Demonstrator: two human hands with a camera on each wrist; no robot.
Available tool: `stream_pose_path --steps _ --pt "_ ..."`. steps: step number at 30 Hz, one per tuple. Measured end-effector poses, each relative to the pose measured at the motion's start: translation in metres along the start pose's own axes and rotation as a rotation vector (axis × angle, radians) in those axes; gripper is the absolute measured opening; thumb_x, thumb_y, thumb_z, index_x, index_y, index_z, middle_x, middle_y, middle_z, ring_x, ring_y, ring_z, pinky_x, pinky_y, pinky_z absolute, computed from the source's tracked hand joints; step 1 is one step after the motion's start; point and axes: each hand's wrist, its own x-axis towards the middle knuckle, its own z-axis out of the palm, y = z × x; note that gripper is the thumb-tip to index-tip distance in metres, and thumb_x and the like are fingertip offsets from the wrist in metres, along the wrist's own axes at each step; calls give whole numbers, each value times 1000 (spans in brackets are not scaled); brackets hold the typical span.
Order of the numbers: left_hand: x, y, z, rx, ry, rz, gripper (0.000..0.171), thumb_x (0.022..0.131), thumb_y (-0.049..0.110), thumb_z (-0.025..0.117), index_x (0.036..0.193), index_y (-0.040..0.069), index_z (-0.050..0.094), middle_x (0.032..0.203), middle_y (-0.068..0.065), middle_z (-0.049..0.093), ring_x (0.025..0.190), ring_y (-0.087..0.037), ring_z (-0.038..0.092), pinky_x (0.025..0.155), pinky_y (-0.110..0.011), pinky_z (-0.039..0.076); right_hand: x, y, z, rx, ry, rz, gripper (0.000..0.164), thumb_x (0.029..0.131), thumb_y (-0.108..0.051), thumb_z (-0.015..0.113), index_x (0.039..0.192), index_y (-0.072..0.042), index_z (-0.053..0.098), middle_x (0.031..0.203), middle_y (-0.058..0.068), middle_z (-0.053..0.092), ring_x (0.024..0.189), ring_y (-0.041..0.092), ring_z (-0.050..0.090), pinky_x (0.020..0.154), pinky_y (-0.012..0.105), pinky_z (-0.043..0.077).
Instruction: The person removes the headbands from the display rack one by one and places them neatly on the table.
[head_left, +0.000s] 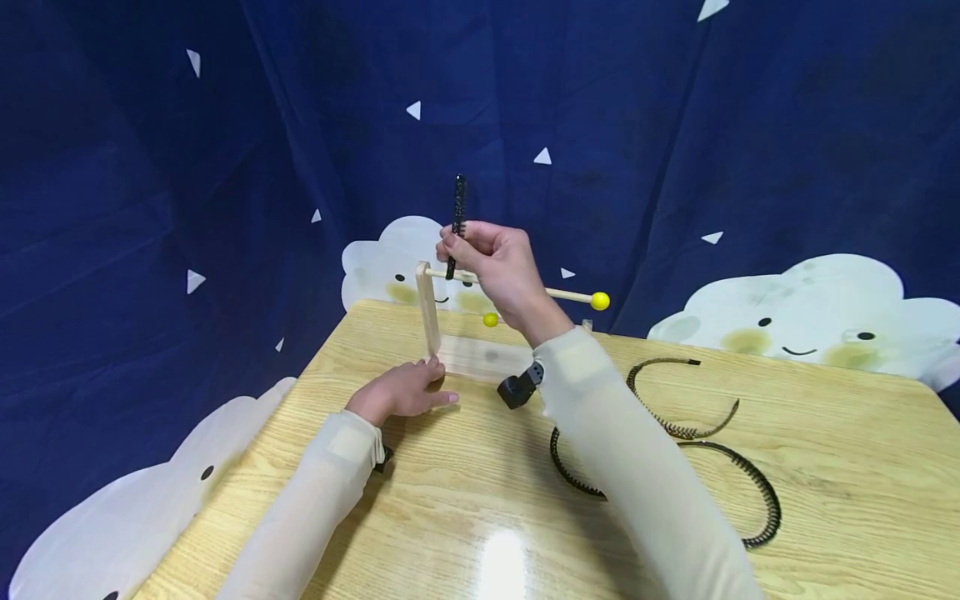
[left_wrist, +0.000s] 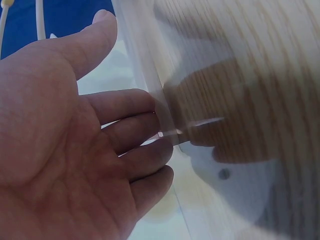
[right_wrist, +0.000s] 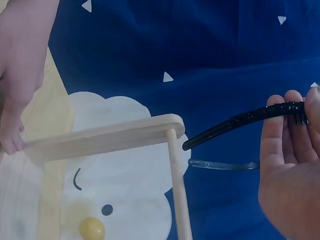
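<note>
My right hand (head_left: 504, 258) pinches a black toothed headband (head_left: 459, 204) between thumb and fingers, above a light wooden stand (head_left: 428, 310). In the head view the headband stands upright, its lower end overlapping the upper rod (head_left: 570, 295). The right wrist view shows the headband's dark end (right_wrist: 200, 138) pointing at the rod's end on the post, with a bluish-grey strip (right_wrist: 225, 165) below it. My left hand (head_left: 405, 390) lies palm down by the foot of the post, thumb out. Its loosely extended fingertips (left_wrist: 159, 146) meet the edge of the stand's base.
The rods have yellow ball ends (head_left: 600, 302). On the wooden table (head_left: 450, 500), a brownish toothed headband (head_left: 678, 431) lies to the right. Black toothed curves (head_left: 768, 500) show on both sides of my right sleeve (head_left: 637, 450). A dark blue curtain (head_left: 600, 100) with clouds hangs behind.
</note>
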Motion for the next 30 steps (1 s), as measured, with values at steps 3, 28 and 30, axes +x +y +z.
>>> stream_pose_path --steps 3,28,30 --pt "1 1 1 -6 4 7 76 100 51 57 157 5 34 159 -24 27 145 -41 28 117 -53 27 -6 -5 -4 -58 -44 -36 17 97 -12 69 107 -1 76 93 12 75 95 23 71 93 33 55" --pt "2 3 0 -14 -4 33 76 101 50 57 158 6 32 160 -23 25 146 -41 27 117 -53 26 -75 -21 -50 -353 -290 -192 19 93 -2 72 111 -3 78 100 3 68 86 18 62 70 27 52" --pt "2 4 1 -9 -1 42 75 101 49 57 157 6 33 160 -24 25 145 -41 27 117 -53 27 -82 -20 -55 -382 -299 -210 16 91 -1 74 106 -3 79 97 3 66 84 18 58 67 27 48"
